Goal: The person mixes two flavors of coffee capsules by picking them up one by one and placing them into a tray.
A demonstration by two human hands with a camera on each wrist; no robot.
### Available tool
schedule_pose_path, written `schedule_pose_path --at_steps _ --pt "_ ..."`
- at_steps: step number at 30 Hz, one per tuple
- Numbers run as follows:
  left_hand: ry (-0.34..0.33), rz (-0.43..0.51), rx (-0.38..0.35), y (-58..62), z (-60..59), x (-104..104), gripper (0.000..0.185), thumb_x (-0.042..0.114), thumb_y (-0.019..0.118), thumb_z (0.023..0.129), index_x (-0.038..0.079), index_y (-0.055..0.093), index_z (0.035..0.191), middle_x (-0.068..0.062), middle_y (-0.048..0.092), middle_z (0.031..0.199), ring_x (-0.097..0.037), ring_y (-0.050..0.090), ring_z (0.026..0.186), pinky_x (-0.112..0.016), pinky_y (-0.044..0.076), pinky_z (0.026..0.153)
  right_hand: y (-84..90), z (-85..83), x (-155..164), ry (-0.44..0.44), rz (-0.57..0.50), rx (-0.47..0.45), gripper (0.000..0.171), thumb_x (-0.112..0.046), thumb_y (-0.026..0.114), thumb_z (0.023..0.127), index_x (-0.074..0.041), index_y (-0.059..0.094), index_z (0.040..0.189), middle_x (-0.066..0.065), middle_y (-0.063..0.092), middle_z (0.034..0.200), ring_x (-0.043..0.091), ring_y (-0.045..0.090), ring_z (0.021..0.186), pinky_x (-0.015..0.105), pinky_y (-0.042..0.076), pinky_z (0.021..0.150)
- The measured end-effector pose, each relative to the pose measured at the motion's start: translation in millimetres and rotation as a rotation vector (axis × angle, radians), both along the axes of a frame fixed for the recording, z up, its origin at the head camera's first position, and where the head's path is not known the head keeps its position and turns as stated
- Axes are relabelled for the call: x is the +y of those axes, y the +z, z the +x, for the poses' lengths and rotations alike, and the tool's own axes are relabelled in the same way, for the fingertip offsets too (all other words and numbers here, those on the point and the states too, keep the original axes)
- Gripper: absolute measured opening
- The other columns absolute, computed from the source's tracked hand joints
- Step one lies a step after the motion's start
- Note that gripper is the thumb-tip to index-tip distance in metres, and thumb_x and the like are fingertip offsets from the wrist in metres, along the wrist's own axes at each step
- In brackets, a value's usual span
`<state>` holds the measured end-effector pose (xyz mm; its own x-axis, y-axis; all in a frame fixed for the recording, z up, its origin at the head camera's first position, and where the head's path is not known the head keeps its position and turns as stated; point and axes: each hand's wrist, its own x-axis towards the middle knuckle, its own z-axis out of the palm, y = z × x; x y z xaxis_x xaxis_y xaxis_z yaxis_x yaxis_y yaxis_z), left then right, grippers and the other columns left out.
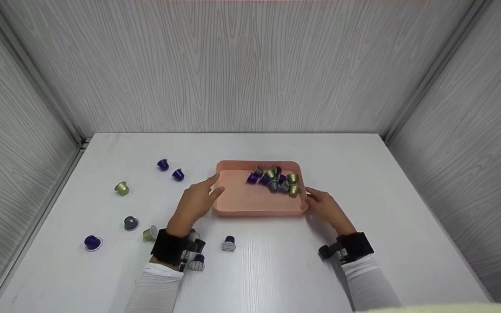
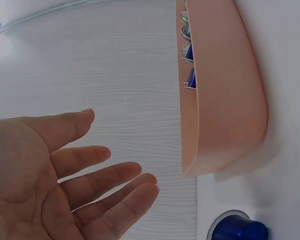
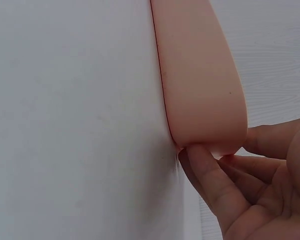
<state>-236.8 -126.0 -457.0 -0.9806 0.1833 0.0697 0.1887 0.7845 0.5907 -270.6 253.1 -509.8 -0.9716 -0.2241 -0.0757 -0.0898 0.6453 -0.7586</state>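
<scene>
A pink tray (image 1: 250, 201) sits mid-table with several purple, green and grey capsules (image 1: 274, 179) heaped in its back right part. My left hand (image 1: 209, 187) is beside the tray's left rim. In the left wrist view that left hand (image 2: 125, 150) has straight, spread fingers and holds nothing, with a gap to the tray (image 2: 224, 100). My right hand (image 1: 313, 198) is at the tray's front right corner. The right wrist view shows the right hand (image 3: 209, 155) pinching that corner of the tray (image 3: 199, 75), fingertips tucked under it.
Loose capsules lie on the white table left of the tray: two purple (image 1: 162, 164) (image 1: 178, 174), a green one (image 1: 121, 188), a grey one (image 1: 131, 223), another green (image 1: 149, 233), a purple (image 1: 92, 242). One more capsule (image 1: 228, 244) lies in front of the tray. Grey walls enclose three sides.
</scene>
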Motion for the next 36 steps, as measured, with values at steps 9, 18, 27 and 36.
schedule_pose_path --at_steps 9,18,27,36 --pt "-0.115 0.024 -0.038 6.7 21.4 0.5 0.059 0.037 0.058 0.098 0.012 0.042 0.149 -0.018 0.057 0.134 -0.035 0.055 0.12 -0.05 0.042 0.099 1.6 2.0 -3.9 -0.024 0.006 -0.029 0.048 -0.018 0.048 0.102 -0.004 0.042 0.147 0.019 0.059 0.13 0.029 0.054 0.122 0.044 0.042 0.098" --pt "-0.337 -0.008 -0.1 0.5 35.8 5.2 0.079 0.031 0.079 0.082 0.013 0.041 0.15 -0.009 0.047 0.146 -0.03 0.042 0.134 -0.046 0.033 0.108 3.6 2.6 -3.5 -0.033 0.034 -0.026 0.048 -0.018 0.049 0.102 -0.004 0.043 0.147 0.02 0.057 0.133 0.031 0.052 0.124 0.045 0.041 0.1" --pt "-0.526 -0.075 -0.15 -3.0 40.6 12.6 0.084 0.027 0.084 0.075 0.015 0.044 0.148 -0.005 0.046 0.148 -0.027 0.042 0.134 -0.045 0.036 0.107 3.4 -0.5 -1.1 -0.027 0.033 -0.037 0.048 -0.021 0.048 0.102 -0.007 0.043 0.148 0.018 0.057 0.133 0.03 0.053 0.123 0.046 0.041 0.101" --pt "-0.613 -0.252 -0.198 -11.9 46.7 21.8 0.085 0.023 0.089 0.069 0.015 0.05 0.144 -0.011 0.044 0.148 -0.03 0.041 0.135 -0.046 0.036 0.106 2.8 1.2 0.5 0.03 -0.03 -0.024 0.048 -0.015 0.047 0.102 -0.002 0.04 0.148 0.021 0.058 0.131 0.029 0.06 0.114 0.042 0.046 0.094"
